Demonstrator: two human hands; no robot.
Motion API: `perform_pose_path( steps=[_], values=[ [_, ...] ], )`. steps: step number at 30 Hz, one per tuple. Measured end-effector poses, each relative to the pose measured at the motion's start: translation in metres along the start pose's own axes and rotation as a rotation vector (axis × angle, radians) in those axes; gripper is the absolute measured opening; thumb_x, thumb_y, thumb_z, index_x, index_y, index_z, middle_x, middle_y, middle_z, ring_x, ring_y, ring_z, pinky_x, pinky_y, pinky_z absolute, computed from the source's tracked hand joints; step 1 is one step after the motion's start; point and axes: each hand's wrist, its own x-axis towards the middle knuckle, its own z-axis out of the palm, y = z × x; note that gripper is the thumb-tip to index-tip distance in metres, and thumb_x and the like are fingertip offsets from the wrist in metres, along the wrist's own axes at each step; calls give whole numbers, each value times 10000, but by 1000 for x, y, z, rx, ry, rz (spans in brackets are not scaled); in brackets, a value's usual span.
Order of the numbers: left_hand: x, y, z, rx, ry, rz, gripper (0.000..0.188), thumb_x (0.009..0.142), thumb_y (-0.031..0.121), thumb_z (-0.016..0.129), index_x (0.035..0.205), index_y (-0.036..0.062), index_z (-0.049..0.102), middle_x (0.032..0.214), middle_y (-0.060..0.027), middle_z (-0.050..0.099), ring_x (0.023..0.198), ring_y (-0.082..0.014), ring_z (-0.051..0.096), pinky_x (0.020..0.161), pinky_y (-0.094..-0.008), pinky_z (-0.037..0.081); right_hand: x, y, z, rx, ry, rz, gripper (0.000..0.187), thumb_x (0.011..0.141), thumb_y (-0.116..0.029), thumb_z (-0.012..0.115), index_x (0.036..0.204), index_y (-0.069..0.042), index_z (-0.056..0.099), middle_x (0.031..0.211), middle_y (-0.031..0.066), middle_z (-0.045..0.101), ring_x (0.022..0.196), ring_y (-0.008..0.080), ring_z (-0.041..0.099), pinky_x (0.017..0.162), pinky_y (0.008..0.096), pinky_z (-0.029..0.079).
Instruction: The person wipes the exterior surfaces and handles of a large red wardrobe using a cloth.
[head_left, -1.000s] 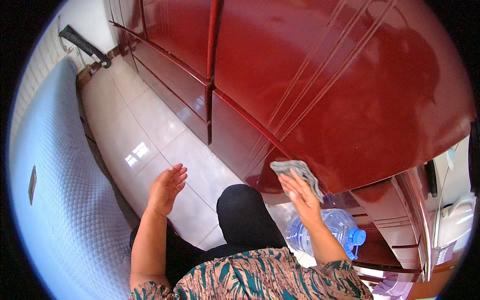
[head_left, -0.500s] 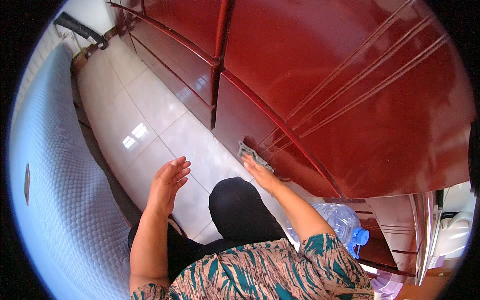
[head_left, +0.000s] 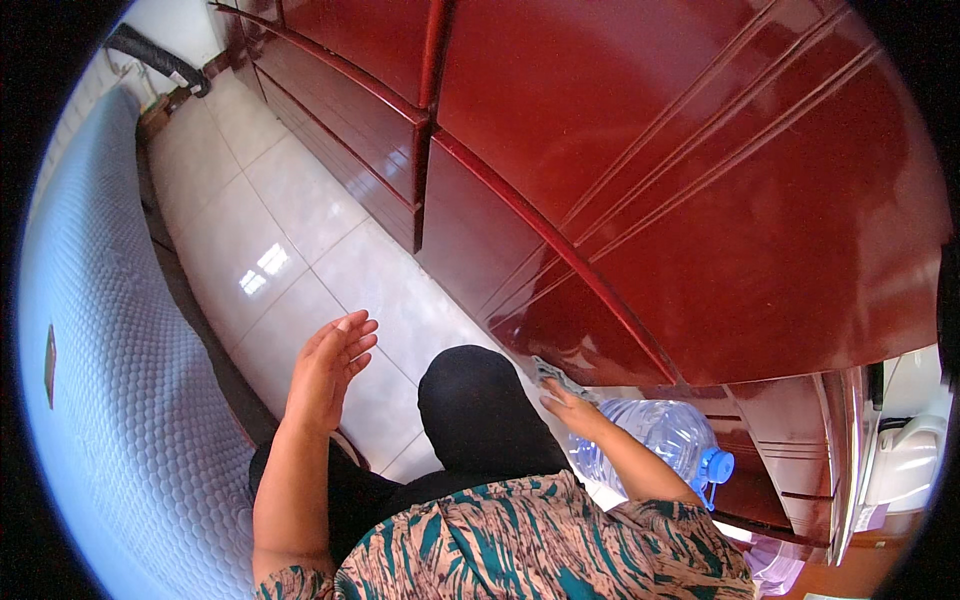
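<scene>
A crumpled grey cloth (head_left: 555, 374) is against the lower right end of the glossy dark red cabinet's lower panel (head_left: 560, 325). My right hand (head_left: 574, 412) holds it there, with the fingers partly hidden from this angle. Right beside that forearm lies a large clear plastic water bottle (head_left: 655, 435) with a blue cap. My left hand (head_left: 338, 362) hovers over the tiled floor, left of my bent knee. Its fingers are stretched and slightly curved, and nothing is in them.
A bed with a pale blue quilted cover (head_left: 130, 400) runs along the left side. Glossy white floor tiles (head_left: 290, 220) lie between it and the cabinet. A black rolled item (head_left: 160, 58) leans in the far left corner. A white jug-like container (head_left: 908, 460) stands at the far right.
My right hand has drawn the cloth down and to the right along the cabinet's lower panel, closer to the water bottle. My left hand stays nearly where it was.
</scene>
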Motion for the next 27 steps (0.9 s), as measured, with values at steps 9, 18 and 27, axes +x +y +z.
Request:
perform_pose_path(
  steps=[9, 18, 27],
  values=[
    [-20, 9, 8, -29, -39, 40, 466, 932, 366, 542, 1241, 19, 543, 1181, -91, 618, 1046, -153, 578, 902, -295, 436, 3, -57, -13, 200, 86, -80, 585, 966, -425, 468, 1382, -18, 410, 1375, 194, 478, 1284, 280, 450, 1055, 345, 335],
    [-8, 9, 2, -23, -26, 11, 430, 937, 346, 535, 1246, 47, 549, 1184, -90, 619, 1061, -164, 573, 923, -310, 418, 148, -75, 27, 261, 28, -23, 571, 965, -412, 444, 1363, -3, 434, 1387, 180, 468, 1307, 270, 416, 1076, 350, 305],
    [-6, 10, 3, -6, -40, 7, 409, 945, 345, 523, 1229, 52, 554, 1192, -86, 608, 1077, -164, 554, 938, -320, 409, 93, -261, -38, 398, 94, -530, 578, 975, -386, 471, 1442, -72, 340, 1405, 179, 432, 1303, 254, 406, 1088, 367, 282]
  ],
)
